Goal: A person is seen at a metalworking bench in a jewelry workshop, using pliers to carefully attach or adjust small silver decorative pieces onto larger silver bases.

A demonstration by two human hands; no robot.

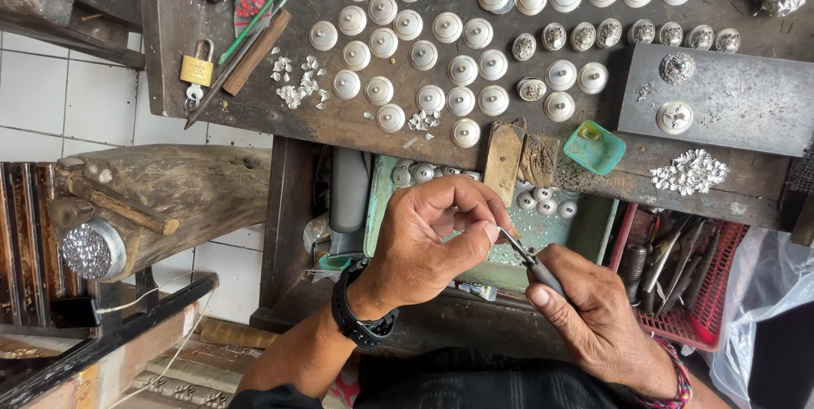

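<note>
Below the bench edge, the left hand [424,244], with a black wristwatch [360,320] on its wrist, curls its fingers together and pinches something too small to make out between thumb and fingertips, while the right hand [593,320] is closed around the grey handle of slim metal tweezers [527,258], whose tips meet that pinch just above a pale green open drawer [585,235]. That drawer holds several round silver caps and bright scraps. A small turquoise plastic dish [595,148] sits at the bench's front edge, its contents unclear, and a red plastic basket [704,290] on the right is packed with pliers and other dark hand tools. Across the worn dark wooden workbench [356,125] lie rows of domed silver buttons [462,70], heaps of silver shavings [691,172], a brass padlock [197,68] and a grey metal block [738,100]. White floor tiles [51,104] show on the left.
</note>
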